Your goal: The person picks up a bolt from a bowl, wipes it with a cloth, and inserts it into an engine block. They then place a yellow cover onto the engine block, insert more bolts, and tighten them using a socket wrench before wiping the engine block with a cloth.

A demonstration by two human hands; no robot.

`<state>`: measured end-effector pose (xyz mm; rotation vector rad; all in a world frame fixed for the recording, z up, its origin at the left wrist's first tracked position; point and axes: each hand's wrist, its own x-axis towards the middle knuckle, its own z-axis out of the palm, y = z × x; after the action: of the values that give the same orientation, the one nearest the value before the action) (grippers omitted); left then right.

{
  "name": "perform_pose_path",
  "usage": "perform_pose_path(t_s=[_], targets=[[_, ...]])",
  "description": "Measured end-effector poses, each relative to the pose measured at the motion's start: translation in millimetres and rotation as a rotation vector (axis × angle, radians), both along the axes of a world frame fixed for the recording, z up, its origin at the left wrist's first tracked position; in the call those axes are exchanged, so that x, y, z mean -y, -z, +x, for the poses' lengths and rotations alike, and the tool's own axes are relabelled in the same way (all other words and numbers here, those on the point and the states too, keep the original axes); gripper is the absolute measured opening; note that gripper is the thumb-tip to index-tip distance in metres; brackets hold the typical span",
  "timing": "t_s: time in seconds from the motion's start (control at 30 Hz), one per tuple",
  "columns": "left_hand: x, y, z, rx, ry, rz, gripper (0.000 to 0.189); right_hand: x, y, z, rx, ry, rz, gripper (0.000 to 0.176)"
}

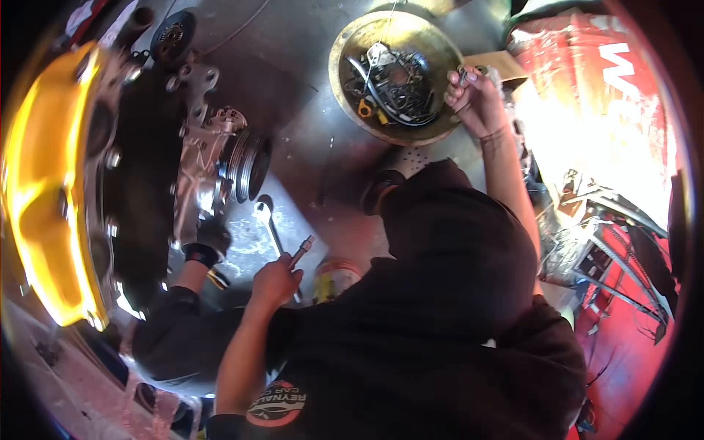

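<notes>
View from above of a person crouching on a grey concrete floor. Their left hand is closed in a fist around a short steel extension bar, whose square end points up and away from the body. Their right hand reaches out to the near rim of a round brass-coloured metal bowl. Its fingers are curled shut on what appears to be a small metal ring, though glare makes this hard to confirm.

The bowl holds a tangle of black cables, sockets and orange-handled bits. Picking from it likely goes best by lifting one piece straight up, clear of the cables, while the bar stays firmly gripped and off the floor.

A silver combination spanner lies on the floor just beside the left hand, and a yellow tin can stands near it. To the left, a co-worker's black-gloved hand rests on a cast aluminium engine part with a ribbed black pulley, beside a bright yellow car body. The person's own raised knee in black cloth sits between the two hands. A red sheet with white lettering crowds the right side.
</notes>
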<state>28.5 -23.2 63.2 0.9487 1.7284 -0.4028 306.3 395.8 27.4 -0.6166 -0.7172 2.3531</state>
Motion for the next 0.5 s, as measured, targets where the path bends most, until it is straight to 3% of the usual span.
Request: perform_pose_path(t_s=[0.13,0.27,0.37,0.5], targets=[[15,-15,4,-0.049,0.062,0.171,0.031,39,-57,-13,-0.050,0.027,0.044,0.016],[29,-40,6,-0.117,0.124,0.290,0.030,51,-86,-9,0.086,-0.015,0.180,0.021],[48,-53,9,-0.130,0.137,0.350,0.029,59,-141,-15,0.115,-0.244,0.230,0.027],[72,-65,10,-0.123,0.114,0.355,0.028,80,-212,-46,0.350,-0.378,0.462,0.027]])
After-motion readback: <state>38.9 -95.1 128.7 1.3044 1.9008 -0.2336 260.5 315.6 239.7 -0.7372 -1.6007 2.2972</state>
